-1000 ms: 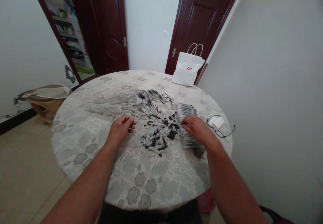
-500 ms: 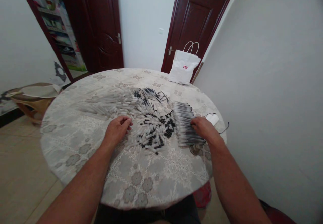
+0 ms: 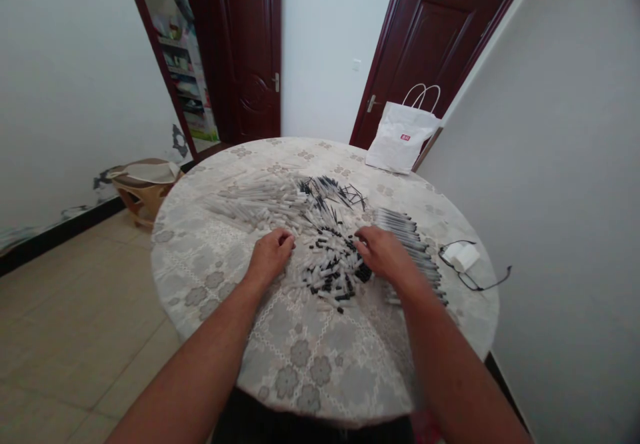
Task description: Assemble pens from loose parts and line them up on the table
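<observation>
two hands over a heap of small pieces

the heap of small pieces (image 3: 327, 271), black and pale, lies loose around the middle of the table (image 3: 195, 264), a little toward its near edge. the right hand (image 3: 384, 252) is over the heap's right side, thumb and forefinger bent toward each other – whether anything sits between them i cannot tell. the left hand (image 3: 271, 255) is just beside the heap's left side, fingers curled in and thumb close to them; i cannot tell if it has hold of a piece.

with pieces this small, a light pinch should serve best, lifting one straight up so its neighbours don't scatter. the right forearm crosses near the row of pen-like sticks (image 3: 417, 247), toward the table's right edge, so a raised wrist would likely spare their alignment.

beyond the heap, toward the far edge, are thin dark sticks (image 3: 340, 193); pale tubes (image 3: 255, 197) spread toward the left edge. glasses (image 3: 477, 287) lie by the right edge, and a white paper bag (image 3: 404, 137) stands at the far right edge.
</observation>
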`<state>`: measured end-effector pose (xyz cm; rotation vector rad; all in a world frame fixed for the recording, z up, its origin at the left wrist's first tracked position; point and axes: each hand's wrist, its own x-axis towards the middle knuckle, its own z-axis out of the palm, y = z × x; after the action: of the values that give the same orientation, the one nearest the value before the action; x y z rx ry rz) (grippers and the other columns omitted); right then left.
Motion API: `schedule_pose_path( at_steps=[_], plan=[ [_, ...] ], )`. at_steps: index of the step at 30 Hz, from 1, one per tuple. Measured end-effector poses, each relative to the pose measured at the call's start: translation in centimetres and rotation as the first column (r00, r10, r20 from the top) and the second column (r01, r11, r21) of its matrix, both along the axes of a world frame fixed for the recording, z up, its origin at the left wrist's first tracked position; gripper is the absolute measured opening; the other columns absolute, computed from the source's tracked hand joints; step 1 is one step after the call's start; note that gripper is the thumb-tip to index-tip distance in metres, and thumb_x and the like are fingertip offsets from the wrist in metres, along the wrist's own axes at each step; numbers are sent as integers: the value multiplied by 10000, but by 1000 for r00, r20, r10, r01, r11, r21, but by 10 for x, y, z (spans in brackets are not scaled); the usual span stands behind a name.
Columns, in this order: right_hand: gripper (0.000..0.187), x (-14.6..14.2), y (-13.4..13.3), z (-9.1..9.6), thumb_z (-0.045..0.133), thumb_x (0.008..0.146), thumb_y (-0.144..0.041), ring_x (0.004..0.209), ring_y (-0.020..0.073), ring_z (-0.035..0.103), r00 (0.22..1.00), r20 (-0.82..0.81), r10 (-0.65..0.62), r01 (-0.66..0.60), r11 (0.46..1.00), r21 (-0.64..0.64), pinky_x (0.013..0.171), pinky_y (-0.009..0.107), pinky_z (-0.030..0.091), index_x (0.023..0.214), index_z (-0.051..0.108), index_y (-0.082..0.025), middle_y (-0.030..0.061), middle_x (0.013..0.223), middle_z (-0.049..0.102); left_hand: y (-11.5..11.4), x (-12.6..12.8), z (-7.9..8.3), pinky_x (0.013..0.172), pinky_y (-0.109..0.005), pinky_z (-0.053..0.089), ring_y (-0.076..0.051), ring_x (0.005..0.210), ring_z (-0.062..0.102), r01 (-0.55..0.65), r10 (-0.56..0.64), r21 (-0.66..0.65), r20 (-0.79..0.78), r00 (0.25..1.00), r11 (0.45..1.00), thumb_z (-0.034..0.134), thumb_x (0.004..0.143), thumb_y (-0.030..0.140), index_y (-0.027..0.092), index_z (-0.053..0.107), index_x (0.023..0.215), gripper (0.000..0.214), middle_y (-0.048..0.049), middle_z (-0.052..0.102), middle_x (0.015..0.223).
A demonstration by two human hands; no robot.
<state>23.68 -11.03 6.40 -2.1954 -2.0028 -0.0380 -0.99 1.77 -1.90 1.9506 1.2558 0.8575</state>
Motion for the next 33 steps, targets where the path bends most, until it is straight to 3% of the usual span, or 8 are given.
schedule_pose_path(
  at_steps=[4, 9, 13, 17, 23, 33],
  plan=[
    [422, -27, 53, -16, 535, 965, -381, 1122, 266, 620, 999, -13, -33, 33, 999, 24, 974, 326, 417, 1312, 579, -145, 161, 1187, 676, -1, -1, 0, 683, -288, 439, -198, 725, 661, -6, 6, 14, -3, 1000, 1000, 523, 884, 380, 204, 698, 861, 249, -56, 748, 815],
    [540, -35, 111, -33, 556, 938, -401, 1216, 306, 568, 994, 0, -107, 107, 994, 11, 1033, 373, 390, 1387, 502, -107, 211, 1266, 628, -3, -1, -1, 711, -298, 423, -205, 748, 651, -15, 17, 69, -28, 999, 997, 545, 891, 338, 209, 706, 851, 210, -55, 740, 802],
    [714, -41, 140, -41, 567, 893, -580, 1260, 342, 535, 990, -2, -139, 139, 990, -21, 1041, 429, 391, 1433, 449, -128, 225, 1321, 590, -5, -1, -1, 703, -290, 419, -201, 763, 655, -15, 18, 69, -45, 999, 998, 538, 916, 318, 208, 691, 861, 196, -62, 737, 815],
    [818, -50, 159, -47, 566, 833, -706, 1271, 378, 520, 990, -2, -140, 140, 987, -76, 1021, 482, 404, 1426, 452, -155, 236, 1352, 564, -6, -1, -2, 695, -283, 413, -195, 757, 656, -31, 35, 71, -50, 998, 997, 530, 932, 313, 210, 683, 870, 194, -63, 734, 828],
    [607, -57, 173, -58, 521, 897, -514, 1235, 375, 545, 983, -6, -186, 185, 979, -82, 1009, 491, 411, 1355, 506, -117, 252, 1292, 591, -4, 0, -6, 706, -285, 402, -190, 746, 645, -57, 62, 91, -63, 996, 994, 531, 936, 300, 209, 684, 880, 187, -57, 721, 810],
    [616, -56, 186, -55, 530, 873, -528, 1259, 410, 499, 971, 9, -237, 236, 962, -135, 965, 518, 447, 1346, 523, -133, 246, 1343, 535, -5, 1, -9, 693, -284, 400, -186, 725, 643, -60, 66, 111, -52, 996, 992, 528, 942, 299, 205, 688, 888, 193, -63, 719, 806]
  ],
)
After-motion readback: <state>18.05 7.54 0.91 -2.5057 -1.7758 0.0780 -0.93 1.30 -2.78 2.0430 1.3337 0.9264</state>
